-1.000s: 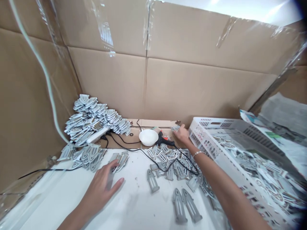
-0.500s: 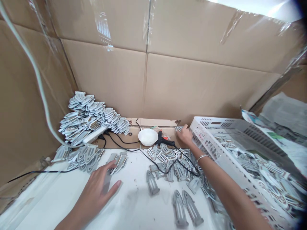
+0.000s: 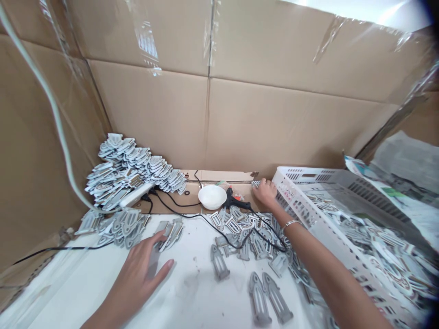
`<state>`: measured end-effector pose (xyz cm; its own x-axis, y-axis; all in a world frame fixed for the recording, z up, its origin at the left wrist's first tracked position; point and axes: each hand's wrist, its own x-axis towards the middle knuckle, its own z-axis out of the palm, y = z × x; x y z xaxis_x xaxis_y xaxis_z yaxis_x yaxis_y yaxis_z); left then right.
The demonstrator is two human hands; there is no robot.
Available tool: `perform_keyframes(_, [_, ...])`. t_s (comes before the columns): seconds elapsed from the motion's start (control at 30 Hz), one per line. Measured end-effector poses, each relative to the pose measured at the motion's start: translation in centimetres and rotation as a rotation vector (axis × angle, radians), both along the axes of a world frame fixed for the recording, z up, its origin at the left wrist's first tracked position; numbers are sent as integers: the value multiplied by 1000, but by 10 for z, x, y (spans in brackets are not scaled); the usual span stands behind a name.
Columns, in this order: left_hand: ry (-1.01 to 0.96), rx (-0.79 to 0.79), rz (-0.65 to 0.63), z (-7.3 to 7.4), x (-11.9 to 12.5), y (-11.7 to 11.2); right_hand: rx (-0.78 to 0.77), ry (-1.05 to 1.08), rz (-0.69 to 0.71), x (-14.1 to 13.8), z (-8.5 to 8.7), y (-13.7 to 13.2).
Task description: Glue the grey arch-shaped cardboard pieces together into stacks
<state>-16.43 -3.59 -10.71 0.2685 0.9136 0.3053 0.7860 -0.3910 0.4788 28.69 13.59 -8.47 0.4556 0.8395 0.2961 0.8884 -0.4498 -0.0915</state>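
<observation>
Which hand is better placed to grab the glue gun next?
Right, most likely: the right hand is just beside the glue gun, though its fingers are at a striped piece. The left hand is farther away, by a small gray stack.

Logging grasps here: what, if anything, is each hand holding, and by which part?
The left hand, thumb spread away from the small grey stack, shows no grip. The right hand is at a striped piece; whether it is held cannot be told.
</observation>
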Motion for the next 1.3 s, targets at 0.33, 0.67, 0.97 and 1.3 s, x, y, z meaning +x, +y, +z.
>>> perform_keyframes(0.33, [8,44,-9,4,-1,-1,201,113,114,2,20,-12])
perform_keyframes(0.67, [2,93,-42,8,2,0,603,418,266,-36,73,-95])
perform_keyframes(0.97, [81,138,-257,1,17,-1,167,751,797,-139,40,-235])
perform_keyframes(1.3, [113,178,-284,-4,19,3,234,612,698,-129,-4,-239])
